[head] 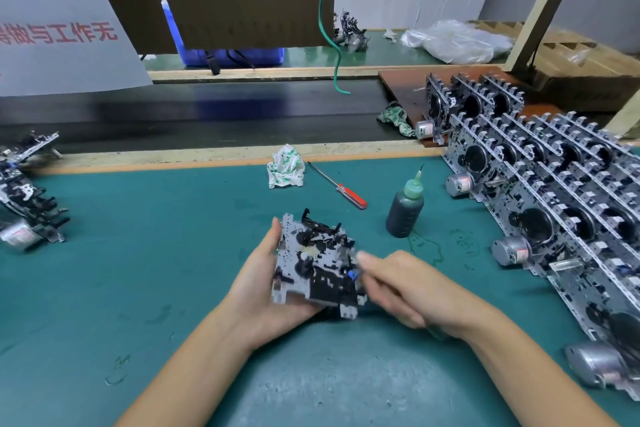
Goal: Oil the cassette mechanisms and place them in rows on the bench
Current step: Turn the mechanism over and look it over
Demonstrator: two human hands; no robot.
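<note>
A grey and black cassette mechanism (317, 267) is held above the green bench mat (138, 253) at centre. My left hand (263, 284) grips it from the left and below, thumb along its left edge. My right hand (405, 288) is at its right side, blurred, fingers curled, thumb touching the mechanism's right edge. The dark oil bottle (405, 208) with a green nozzle stands upright to the upper right. Rows of mechanisms (554, 191) stand on edge along the right of the bench.
A red-handled screwdriver (341, 187) and a crumpled rag (285, 166) lie behind the hands. Loose mechanisms (27, 198) are piled at the left edge. A second rag (396, 118), a dark conveyor belt (207, 114) and a hanging green cable (329, 28) are beyond.
</note>
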